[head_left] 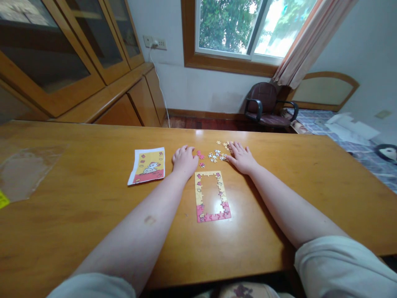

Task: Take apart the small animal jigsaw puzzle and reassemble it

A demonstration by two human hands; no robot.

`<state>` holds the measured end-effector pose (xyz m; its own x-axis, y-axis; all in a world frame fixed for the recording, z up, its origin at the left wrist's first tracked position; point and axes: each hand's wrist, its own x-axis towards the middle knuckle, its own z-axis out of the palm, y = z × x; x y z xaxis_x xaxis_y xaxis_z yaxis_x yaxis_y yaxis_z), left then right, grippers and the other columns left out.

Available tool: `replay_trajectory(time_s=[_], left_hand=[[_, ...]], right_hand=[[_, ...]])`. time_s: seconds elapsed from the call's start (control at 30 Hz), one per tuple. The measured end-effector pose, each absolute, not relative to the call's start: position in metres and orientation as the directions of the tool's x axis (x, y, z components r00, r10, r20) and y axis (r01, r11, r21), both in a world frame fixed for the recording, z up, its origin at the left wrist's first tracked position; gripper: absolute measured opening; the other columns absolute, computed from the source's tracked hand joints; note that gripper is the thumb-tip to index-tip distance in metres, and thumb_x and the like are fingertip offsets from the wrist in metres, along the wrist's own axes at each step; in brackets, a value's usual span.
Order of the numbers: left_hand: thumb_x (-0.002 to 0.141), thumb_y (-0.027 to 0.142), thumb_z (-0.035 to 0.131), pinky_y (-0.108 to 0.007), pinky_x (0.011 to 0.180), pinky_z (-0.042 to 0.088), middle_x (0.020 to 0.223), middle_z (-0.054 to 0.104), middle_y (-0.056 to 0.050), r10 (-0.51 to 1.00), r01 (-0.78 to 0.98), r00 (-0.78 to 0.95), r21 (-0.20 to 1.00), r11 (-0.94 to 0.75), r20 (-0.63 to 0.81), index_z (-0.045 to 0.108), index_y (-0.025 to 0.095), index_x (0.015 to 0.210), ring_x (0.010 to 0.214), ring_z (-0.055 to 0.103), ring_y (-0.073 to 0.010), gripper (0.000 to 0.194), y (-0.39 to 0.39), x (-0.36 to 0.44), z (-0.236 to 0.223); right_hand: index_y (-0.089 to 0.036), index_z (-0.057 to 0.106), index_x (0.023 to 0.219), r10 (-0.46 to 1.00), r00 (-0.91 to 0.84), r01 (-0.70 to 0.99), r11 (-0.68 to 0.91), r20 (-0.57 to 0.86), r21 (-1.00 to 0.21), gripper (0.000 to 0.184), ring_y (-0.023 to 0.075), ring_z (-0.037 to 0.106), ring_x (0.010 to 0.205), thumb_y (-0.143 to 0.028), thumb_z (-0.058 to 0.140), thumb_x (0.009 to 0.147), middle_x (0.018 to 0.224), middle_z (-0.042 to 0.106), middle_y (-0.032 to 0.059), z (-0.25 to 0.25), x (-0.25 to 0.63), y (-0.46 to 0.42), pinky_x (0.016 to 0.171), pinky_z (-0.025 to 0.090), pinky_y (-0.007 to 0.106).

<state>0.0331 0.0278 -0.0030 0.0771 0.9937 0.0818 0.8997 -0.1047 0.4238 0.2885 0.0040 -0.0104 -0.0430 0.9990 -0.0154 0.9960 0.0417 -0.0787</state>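
Note:
My left hand (185, 160) rests palm down on the table, fingers stretched out, just left of a few pink puzzle pieces (200, 155). On the other side, my right hand (241, 158) lies with spread fingers against the edge of the loose pieces. Between both hands are several white puzzle pieces (214, 156), with yellow pieces (225, 145) behind them, partly covered by my right fingers. Nearer to me lies a joined puzzle border (198, 203), yellow above and pink below, its middle showing bare wood. A picture sheet (149, 167) with a white animal lies left of my left hand.
The wooden table (248, 244) spans the view. A clear plastic bag (23, 171) lies at its left end. Beyond the far edge stand a glass-fronted cabinet (102, 78) and a dark office chair (268, 103). A white cord (160, 85) hangs from the wall socket.

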Motion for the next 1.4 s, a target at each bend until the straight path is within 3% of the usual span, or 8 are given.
replay_trajectory(time_s=[0.23, 0.43, 0.57, 0.67, 0.73, 1.0, 1.2, 1.4], left_hand=[[0.086, 0.033, 0.047, -0.046, 0.113, 0.031, 0.143, 0.050, -0.010, 0.994, 0.904, 0.080, 0.414, -0.104, 0.076, 0.059, 0.022, 0.127, 0.133, 0.041, -0.0293, 0.045, 0.027, 0.033, 0.000], [0.086, 0.033, 0.046, -0.045, 0.113, 0.031, 0.144, 0.048, -0.010, 0.995, 0.905, 0.080, 0.414, -0.099, 0.062, 0.057, 0.022, 0.129, 0.135, 0.040, -0.0288, 0.046, 0.027, 0.032, 0.001], [0.086, 0.034, 0.045, -0.046, 0.113, 0.031, 0.144, 0.048, -0.011, 0.995, 0.905, 0.079, 0.413, -0.097, 0.061, 0.058, 0.022, 0.129, 0.135, 0.039, -0.0292, 0.046, 0.027, 0.032, 0.001], [0.085, 0.033, 0.046, -0.046, 0.113, 0.031, 0.144, 0.049, -0.011, 0.994, 0.905, 0.084, 0.413, -0.106, 0.070, 0.058, 0.022, 0.128, 0.134, 0.040, -0.0292, 0.046, 0.027, 0.033, 0.000], [0.085, 0.033, 0.047, -0.046, 0.113, 0.031, 0.144, 0.049, -0.010, 0.994, 0.904, 0.082, 0.415, -0.106, 0.075, 0.058, 0.022, 0.128, 0.134, 0.041, -0.0291, 0.046, 0.028, 0.033, -0.001], [0.085, 0.033, 0.046, -0.045, 0.114, 0.030, 0.145, 0.047, -0.010, 0.995, 0.906, 0.080, 0.411, -0.099, 0.064, 0.058, 0.023, 0.128, 0.135, 0.039, -0.0283, 0.046, 0.027, 0.033, -0.001], [0.085, 0.034, 0.046, -0.046, 0.113, 0.031, 0.145, 0.047, -0.010, 0.995, 0.906, 0.077, 0.412, -0.096, 0.062, 0.058, 0.023, 0.127, 0.134, 0.040, -0.0292, 0.045, 0.026, 0.033, 0.001], [0.085, 0.033, 0.046, -0.046, 0.113, 0.030, 0.145, 0.048, -0.010, 0.995, 0.905, 0.078, 0.414, -0.096, 0.061, 0.058, 0.024, 0.127, 0.135, 0.040, -0.0292, 0.045, 0.026, 0.033, 0.001]], right_hand=[[-0.026, 0.024, 0.153, 0.967, -0.254, 0.963, 0.253, 0.001, -0.094, 0.071, 0.0320, 0.016, 0.147, -0.064, 0.028, 0.093, 0.160, 0.017, 0.0113, -0.014, 0.294, 0.024, 0.115, 0.015, 0.061], [-0.019, 0.025, 0.153, 0.938, -0.320, 0.915, 0.343, 0.136, -0.211, 0.072, 0.0300, 0.016, 0.147, -0.059, 0.034, 0.094, 0.158, 0.022, 0.0135, -0.011, 0.296, 0.034, 0.117, 0.011, 0.059], [-0.023, 0.029, 0.152, 0.872, -0.412, 0.761, 0.488, 0.263, -0.426, 0.070, 0.0278, 0.024, 0.145, -0.061, 0.035, 0.093, 0.157, 0.028, 0.0103, -0.009, 0.294, 0.019, 0.118, 0.019, 0.052], [-0.027, 0.025, 0.153, 0.873, -0.382, 0.587, 0.483, 0.304, -0.649, 0.068, 0.0264, 0.041, 0.137, -0.061, 0.029, 0.095, 0.153, 0.037, 0.0089, -0.013, 0.296, 0.012, 0.114, 0.032, 0.048], [-0.028, 0.022, 0.154, 0.890, -0.363, 0.549, 0.444, 0.276, -0.709, 0.067, 0.0256, 0.048, 0.132, -0.061, 0.026, 0.095, 0.149, 0.044, 0.0085, -0.016, 0.298, 0.014, 0.112, 0.035, 0.049], [-0.021, 0.015, 0.155, 0.911, -0.397, 0.807, 0.404, 0.109, -0.431, 0.070, 0.0285, 0.025, 0.145, -0.052, 0.031, 0.095, 0.157, 0.028, 0.0092, -0.011, 0.294, 0.029, 0.119, 0.006, 0.058], [-0.026, 0.008, 0.156, 0.879, -0.464, 0.793, 0.468, 0.112, -0.390, 0.066, 0.0258, 0.030, 0.143, -0.047, 0.028, 0.097, 0.154, 0.035, 0.0052, -0.010, 0.289, 0.016, 0.120, 0.005, 0.057], [-0.025, 0.012, 0.156, 0.918, -0.377, 0.833, 0.393, 0.119, -0.389, 0.065, 0.0248, 0.024, 0.145, -0.048, 0.027, 0.097, 0.157, 0.027, 0.0069, -0.010, 0.296, 0.028, 0.118, 0.005, 0.059]])
